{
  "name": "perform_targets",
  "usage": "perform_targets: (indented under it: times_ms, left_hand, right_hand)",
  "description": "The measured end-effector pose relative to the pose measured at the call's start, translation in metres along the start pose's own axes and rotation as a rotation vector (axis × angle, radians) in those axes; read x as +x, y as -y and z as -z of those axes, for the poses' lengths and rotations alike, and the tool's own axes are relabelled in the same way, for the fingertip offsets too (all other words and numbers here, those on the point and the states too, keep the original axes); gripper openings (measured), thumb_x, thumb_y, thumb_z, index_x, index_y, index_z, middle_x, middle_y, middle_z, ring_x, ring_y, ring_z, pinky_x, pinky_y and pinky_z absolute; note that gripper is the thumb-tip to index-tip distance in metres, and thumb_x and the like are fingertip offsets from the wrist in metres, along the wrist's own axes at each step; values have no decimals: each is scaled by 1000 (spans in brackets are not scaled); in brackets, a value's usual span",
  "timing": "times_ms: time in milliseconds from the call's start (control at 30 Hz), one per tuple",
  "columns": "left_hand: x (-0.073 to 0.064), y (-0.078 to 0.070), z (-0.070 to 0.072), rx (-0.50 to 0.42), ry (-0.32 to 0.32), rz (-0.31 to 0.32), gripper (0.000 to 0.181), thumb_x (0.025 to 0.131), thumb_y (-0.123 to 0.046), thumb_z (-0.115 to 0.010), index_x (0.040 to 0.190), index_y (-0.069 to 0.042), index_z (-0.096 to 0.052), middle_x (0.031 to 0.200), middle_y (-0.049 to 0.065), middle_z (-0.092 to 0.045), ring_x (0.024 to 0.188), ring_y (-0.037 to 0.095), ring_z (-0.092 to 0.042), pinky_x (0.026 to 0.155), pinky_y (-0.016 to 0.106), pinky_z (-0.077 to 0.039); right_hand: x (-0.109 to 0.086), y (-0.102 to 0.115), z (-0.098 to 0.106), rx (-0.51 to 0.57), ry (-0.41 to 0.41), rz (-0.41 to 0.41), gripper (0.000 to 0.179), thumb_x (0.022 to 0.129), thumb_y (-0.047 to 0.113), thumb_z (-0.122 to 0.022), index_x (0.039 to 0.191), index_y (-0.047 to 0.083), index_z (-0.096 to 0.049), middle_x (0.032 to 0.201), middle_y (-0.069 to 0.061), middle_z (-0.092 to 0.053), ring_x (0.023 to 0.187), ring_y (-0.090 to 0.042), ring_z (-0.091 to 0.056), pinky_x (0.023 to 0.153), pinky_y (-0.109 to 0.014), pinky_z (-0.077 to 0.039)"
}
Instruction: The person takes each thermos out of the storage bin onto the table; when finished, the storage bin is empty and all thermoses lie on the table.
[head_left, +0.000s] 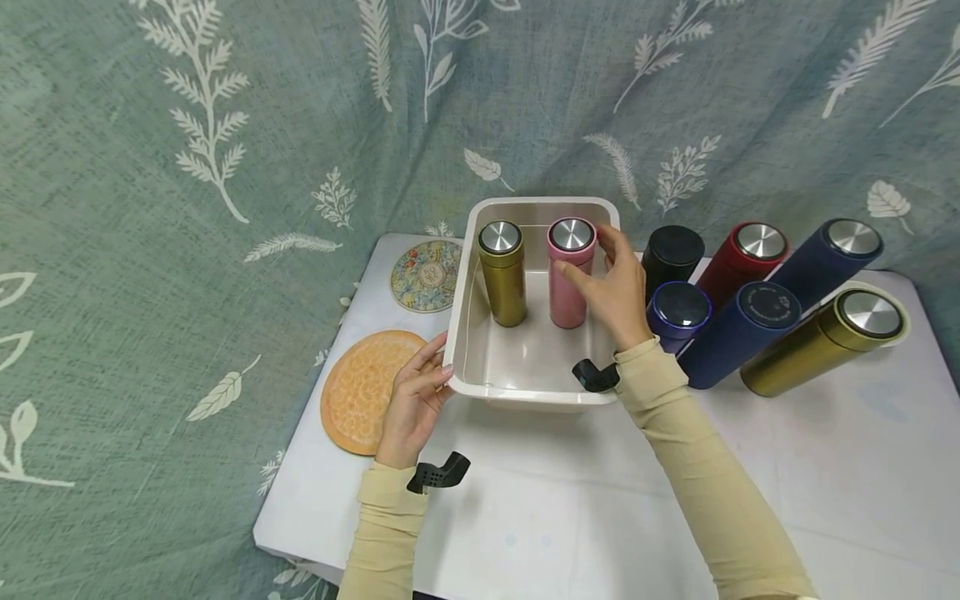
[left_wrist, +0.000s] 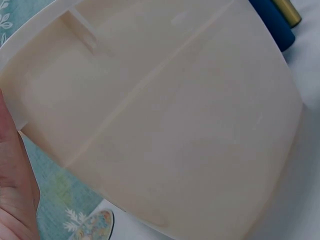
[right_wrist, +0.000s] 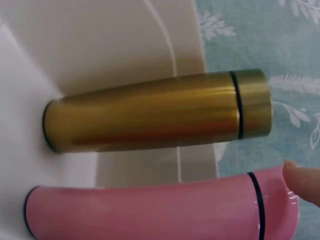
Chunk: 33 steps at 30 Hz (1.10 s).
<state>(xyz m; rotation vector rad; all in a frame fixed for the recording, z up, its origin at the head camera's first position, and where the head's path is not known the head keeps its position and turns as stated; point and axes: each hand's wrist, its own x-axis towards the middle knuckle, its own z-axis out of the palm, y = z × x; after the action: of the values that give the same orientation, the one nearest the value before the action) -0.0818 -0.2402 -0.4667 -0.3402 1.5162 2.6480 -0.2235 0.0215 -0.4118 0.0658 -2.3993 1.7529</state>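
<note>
A white plastic tub (head_left: pixel 480 367) stands at the middle of the table, with two thermos flasks upright inside. My right hand (head_left: pixel 618 292) pinches the pink thermos flask (head_left: pixel 567 292) near its cap, the thumb on the near side and the fingers round the far right. In the right wrist view one fingertip (right_wrist: pixel 302 182) lies on the pink cap. Left of it is a gold thermos flask (head_left: pixel 504 283), untouched. My left hand (head_left: pixel 412 404) holds the tub's front left corner, thumb at the rim. The left wrist view is mostly filled by the tub's outer wall (left_wrist: pixel 165 130).
Right of the tub several flasks stand close together: black (head_left: pixel 671 250), red (head_left: pixel 738 262), blue (head_left: pixel 742 333) and another gold one (head_left: pixel 821 342). On the left lie an orange round mat (head_left: pixel 360 392) and a patterned disc (head_left: pixel 425 275). A leaf-print curtain (head_left: pixel 300 125) hangs behind.
</note>
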Motion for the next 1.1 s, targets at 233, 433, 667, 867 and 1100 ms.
perform_targets:
  times_ms: [233, 433, 667, 867, 1100]
  left_hand:
    - [0, 0, 0, -3, -11, -3, 57, 95, 8, -48, 150, -2, -41, 120, 0, -66, 104, 8, -66, 77, 17, -58]
    - [0, 0, 0, -6, -10, -3, 57, 94, 9, -48, 150, -2, -41, 119, 0, -66, 103, 8, -66, 76, 17, -58]
    - [1, 1, 1, -15, -23, -2, 57, 94, 8, -48, 150, -2, -41, 114, -1, -67, 97, 7, -68, 73, 17, -58]
    - [2, 2, 1, -13, -16, -9, 57, 94, 9, -48, 150, -1, -40, 115, -1, -67, 98, 8, -68, 73, 17, -58]
    - [2, 2, 0, -19, -16, -8, 54, 94, 9, -48, 147, -4, -45, 115, 0, -66, 99, 8, -68, 73, 17, -59]
  right_hand:
    - [3, -1, -3, -41, 21, 5, 74, 81, 23, -84, 143, 4, -50, 147, -16, -56, 141, -27, -50, 120, -37, -39]
    - [6, -3, -4, -69, 29, 12, 75, 80, 24, -85, 143, 3, -50, 145, -18, -57, 139, -28, -52, 119, -37, -41]
    - [8, -5, -6, -77, 32, 18, 77, 78, 25, -86, 143, 3, -50, 143, -18, -58, 137, -28, -54, 117, -37, -42]
    - [9, -3, -7, -59, 46, 11, 76, 78, 23, -86, 142, 4, -51, 142, -18, -59, 137, -28, -54, 119, -36, -41]
    - [10, -2, -7, -53, 49, 5, 75, 78, 23, -86, 142, 5, -51, 143, -18, -58, 138, -27, -53, 119, -35, -41]
